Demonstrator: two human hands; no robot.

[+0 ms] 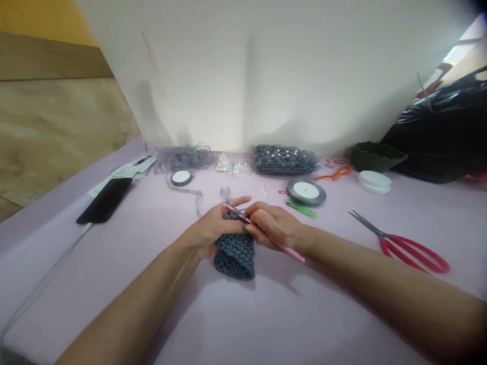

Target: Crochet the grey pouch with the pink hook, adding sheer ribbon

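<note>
A dark grey crocheted piece [235, 253] hangs in the middle of the view, its upper edge pinched by my left hand [213, 225]. My right hand [276, 223] is closed around a pink crochet hook [292, 253], whose tip lies across the top of the piece near my left fingers. The handle slants down to the right, out from under my right palm. A grey ribbon [190, 191] runs over the table just beyond my left hand. My fingers partly hide the stitches at the hook.
Red-handled scissors [411, 251] lie at the right, a black phone [106, 200] with a cable at the left. Farther back are a grey ribbon spool [306, 191], a green clip [302, 209], a beaded grey crocheted piece [283, 161], white spools [374, 181] and a black bag [445, 132].
</note>
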